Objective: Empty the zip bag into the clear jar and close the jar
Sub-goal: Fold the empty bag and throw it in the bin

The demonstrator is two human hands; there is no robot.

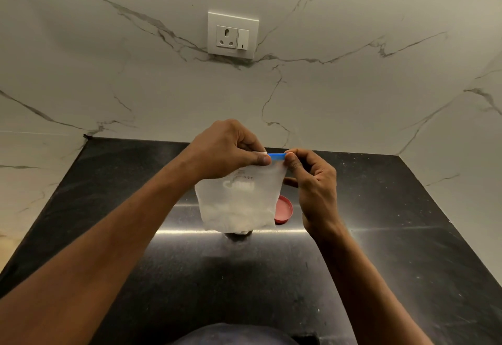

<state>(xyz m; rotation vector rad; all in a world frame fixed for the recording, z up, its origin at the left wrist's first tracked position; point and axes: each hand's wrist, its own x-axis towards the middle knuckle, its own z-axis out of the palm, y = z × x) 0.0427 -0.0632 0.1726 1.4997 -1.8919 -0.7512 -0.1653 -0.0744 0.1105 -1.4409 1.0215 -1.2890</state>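
Both hands pinch zip bag (239,203) — upright.

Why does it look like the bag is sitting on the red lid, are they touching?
Cannot tell. In the head view the zip bag, held up by both hands, overlaps the red lid, hiding any gap.

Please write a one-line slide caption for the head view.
Both hands pinch the zip bag top above the counter.
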